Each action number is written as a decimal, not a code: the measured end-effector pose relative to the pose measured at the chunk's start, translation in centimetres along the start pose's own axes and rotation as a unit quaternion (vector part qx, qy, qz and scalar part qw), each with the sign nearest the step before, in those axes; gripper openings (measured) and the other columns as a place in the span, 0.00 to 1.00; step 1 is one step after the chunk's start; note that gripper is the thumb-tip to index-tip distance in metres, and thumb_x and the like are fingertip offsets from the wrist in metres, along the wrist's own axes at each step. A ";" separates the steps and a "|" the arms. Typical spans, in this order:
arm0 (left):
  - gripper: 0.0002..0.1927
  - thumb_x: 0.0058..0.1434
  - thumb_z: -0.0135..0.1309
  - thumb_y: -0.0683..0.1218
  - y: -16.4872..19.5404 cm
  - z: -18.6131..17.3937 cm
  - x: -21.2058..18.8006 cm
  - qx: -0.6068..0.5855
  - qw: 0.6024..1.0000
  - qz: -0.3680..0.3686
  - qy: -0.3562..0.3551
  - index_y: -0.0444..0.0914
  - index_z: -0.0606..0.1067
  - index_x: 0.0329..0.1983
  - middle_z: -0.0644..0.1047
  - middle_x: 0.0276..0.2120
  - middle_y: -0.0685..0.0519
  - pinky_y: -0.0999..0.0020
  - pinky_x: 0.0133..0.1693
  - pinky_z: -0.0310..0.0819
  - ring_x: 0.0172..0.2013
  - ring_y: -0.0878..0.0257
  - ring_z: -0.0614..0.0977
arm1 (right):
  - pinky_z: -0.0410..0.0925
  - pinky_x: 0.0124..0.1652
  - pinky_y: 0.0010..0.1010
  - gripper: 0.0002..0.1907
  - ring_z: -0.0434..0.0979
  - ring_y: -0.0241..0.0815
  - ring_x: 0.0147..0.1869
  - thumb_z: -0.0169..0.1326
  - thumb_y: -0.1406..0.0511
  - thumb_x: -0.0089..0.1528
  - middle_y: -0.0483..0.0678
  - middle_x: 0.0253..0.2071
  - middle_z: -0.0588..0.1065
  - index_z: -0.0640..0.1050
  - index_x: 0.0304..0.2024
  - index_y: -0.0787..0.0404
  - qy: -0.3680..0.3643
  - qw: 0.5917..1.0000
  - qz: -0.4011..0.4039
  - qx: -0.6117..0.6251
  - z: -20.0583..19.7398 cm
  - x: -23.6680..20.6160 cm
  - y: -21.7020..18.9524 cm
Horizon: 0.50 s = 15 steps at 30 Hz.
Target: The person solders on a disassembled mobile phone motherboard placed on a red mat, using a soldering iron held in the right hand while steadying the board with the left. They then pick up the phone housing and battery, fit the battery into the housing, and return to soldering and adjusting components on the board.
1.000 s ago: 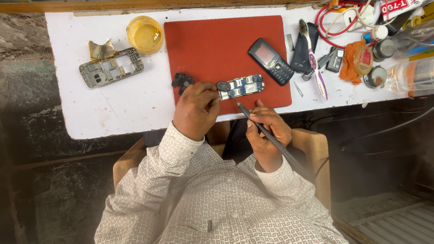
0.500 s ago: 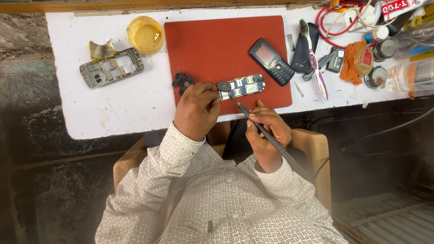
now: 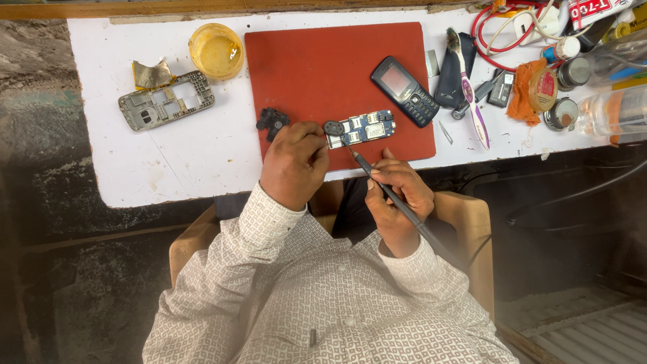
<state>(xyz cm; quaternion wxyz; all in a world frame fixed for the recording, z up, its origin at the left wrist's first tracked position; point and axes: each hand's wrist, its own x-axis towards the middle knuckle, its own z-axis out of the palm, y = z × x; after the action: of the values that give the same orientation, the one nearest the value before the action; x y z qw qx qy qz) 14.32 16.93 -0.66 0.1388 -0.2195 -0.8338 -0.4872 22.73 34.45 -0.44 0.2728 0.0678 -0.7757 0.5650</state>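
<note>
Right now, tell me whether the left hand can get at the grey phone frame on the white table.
Probably yes: the left hand rests by the circuit board, and only bare white table lies between it and the grey phone frame.

Open across the far half of the red rubber mat (image 3: 323,61) and the white bench's (image 3: 168,162) front-left corner; crowded at its right edge by black keypad phone (image 3: 406,81), tangled red cables (image 3: 499,27), round tins (image 3: 559,111).
</note>
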 end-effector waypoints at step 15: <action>0.03 0.54 0.59 0.34 0.1 -0.1 0.1 -0.010 1.000 -0.016 -0.010 0.32 0.78 0.32 0.79 0.41 0.50 0.62 0.42 0.78 0.40 0.53 0.80 | 0.67 0.69 0.50 0.07 0.80 0.40 0.51 0.58 0.74 0.65 0.50 0.42 0.78 0.75 0.45 0.64 0.016 0.999 0.020 0.033 -0.5 -0.1 0.5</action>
<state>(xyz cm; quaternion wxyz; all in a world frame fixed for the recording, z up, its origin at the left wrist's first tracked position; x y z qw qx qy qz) 14.24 16.88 -0.47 0.1204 -0.2129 -0.8337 -0.4950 22.78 35.07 -0.74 0.2714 0.0522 -0.7536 0.5964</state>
